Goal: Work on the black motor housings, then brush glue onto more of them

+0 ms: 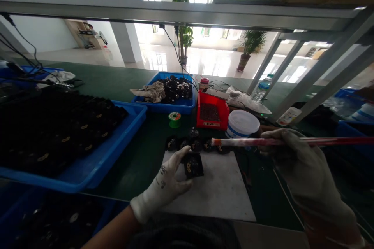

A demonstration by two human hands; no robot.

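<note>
Left gloved hand (162, 182) grips one black connector block (193, 165) on a white board (210, 194); right gloved hand (305, 163) closes around a soldering iron (280, 141). Further blocks (196, 144) lie in a row beyond; a filled blue tray (101, 159) sits left.

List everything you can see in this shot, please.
large tray: 1, blue, left, holding many black parts
small tray: 1, blue, back, holding black parts and a rag
spool: 1, green, beside small tray
bin: 1, red, back
tub: 1, white, right of bin
bottle: 1, clear, back right
board: 1, white, in front of the person
row parts: about five, black, along board's far edge
black part: 1, black, on board
soldering iron: 1, red and white, in right hand
left hand: white glove, against black part
right hand: white glove, gripping iron
</note>
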